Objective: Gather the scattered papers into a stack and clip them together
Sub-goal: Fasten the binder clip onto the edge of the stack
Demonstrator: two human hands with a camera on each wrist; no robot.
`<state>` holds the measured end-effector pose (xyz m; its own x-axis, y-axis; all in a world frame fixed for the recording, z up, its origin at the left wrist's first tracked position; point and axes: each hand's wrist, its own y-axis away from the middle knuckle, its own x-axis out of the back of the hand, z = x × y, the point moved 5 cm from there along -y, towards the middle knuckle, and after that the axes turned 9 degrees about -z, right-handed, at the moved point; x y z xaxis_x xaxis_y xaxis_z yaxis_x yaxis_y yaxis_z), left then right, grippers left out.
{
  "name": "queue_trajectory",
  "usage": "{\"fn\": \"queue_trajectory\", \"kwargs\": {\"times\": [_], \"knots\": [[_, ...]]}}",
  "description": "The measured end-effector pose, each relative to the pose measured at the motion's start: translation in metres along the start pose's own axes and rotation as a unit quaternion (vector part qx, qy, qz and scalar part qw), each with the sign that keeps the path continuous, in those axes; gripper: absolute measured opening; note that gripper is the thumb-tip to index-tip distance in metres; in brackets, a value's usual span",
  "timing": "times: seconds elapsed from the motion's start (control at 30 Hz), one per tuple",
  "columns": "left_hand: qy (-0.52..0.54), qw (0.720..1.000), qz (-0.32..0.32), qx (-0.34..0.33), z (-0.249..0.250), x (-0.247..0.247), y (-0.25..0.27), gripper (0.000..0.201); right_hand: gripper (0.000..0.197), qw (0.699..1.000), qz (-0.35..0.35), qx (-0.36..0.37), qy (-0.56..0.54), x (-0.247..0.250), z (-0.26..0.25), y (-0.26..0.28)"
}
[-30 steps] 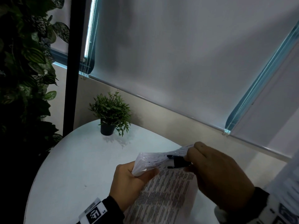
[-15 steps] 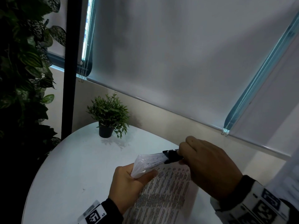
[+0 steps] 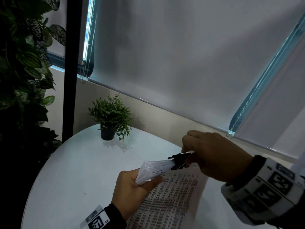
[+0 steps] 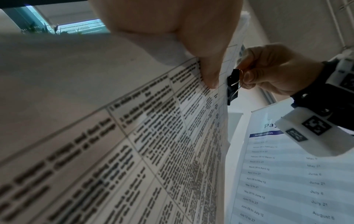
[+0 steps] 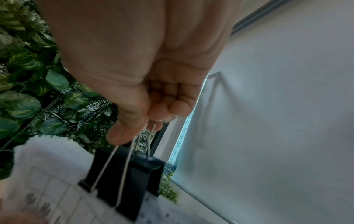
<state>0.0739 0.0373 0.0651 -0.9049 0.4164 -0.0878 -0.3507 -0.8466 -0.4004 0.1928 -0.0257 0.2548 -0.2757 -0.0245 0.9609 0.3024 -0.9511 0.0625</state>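
My left hand (image 3: 132, 190) grips a thick stack of printed papers (image 3: 171, 195) by its upper left corner, holding it up over the round white table (image 3: 69, 179). A black binder clip (image 3: 179, 161) straddles the stack's top edge. My right hand (image 3: 212, 156) pinches the clip's two wire handles (image 5: 132, 147) together between thumb and fingers. In the left wrist view the binder clip (image 4: 232, 86) sits on the far edge of the papers (image 4: 134, 144), beside my left thumb (image 4: 208, 75). The right wrist view shows the binder clip (image 5: 126, 175) over the paper edge (image 5: 47, 163).
A small potted plant (image 3: 110, 119) stands at the table's far side. A wall of leafy greenery (image 3: 21, 71) and a black post (image 3: 71, 68) rise on the left. Window blinds (image 3: 181, 55) hang behind. A printed schedule poster (image 4: 287, 181) appears to the right.
My right hand has slid the clip further onto the stack's top edge and drawn back to the handle ends. The left hand keeps the same grip on the papers.
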Motion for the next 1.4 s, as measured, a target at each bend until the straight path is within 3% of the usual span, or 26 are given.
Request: {"fn": "queue_trajectory", "kwargs": {"times": [0.1,0.2,0.3,0.53,0.7,1.1,1.27,1.33,1.4], "knots": [[-0.007,1.000,-0.005,-0.013,-0.002,-0.001,0.001,0.043,0.018,0.999,-0.045,0.012,0.011,0.008,-0.003,-0.003],[-0.021,0.999,-0.009,-0.028,0.005,-0.004,0.001,0.038,0.015,0.987,-0.113,0.028,0.115,0.005,-0.019,-0.005],[-0.034,0.999,-0.015,-0.032,0.009,-0.008,0.002,0.042,0.015,0.977,-0.123,0.059,0.163,0.005,-0.037,-0.007],[-0.016,1.000,0.006,0.004,0.013,-0.005,0.006,0.015,0.026,0.995,-0.068,0.072,0.031,0.003,-0.034,-0.013],[0.029,0.999,0.005,0.037,0.019,-0.006,0.007,0.022,0.025,0.996,-0.041,0.060,-0.042,-0.002,-0.017,-0.016],[0.063,0.996,0.008,0.070,0.021,-0.006,0.005,0.021,0.028,0.996,-0.090,0.012,-0.009,-0.010,0.007,-0.015],[0.081,0.994,0.015,0.069,0.024,-0.004,0.003,0.018,0.055,0.993,-0.085,0.009,-0.082,-0.014,0.019,-0.018],[0.087,0.994,0.018,0.066,0.027,-0.002,0.002,0.020,0.072,0.987,-0.043,0.018,-0.156,-0.009,0.027,-0.015],[0.093,0.993,0.023,0.070,0.028,0.000,0.002,0.018,0.058,0.965,0.087,0.065,-0.238,0.002,0.035,-0.008]]}}
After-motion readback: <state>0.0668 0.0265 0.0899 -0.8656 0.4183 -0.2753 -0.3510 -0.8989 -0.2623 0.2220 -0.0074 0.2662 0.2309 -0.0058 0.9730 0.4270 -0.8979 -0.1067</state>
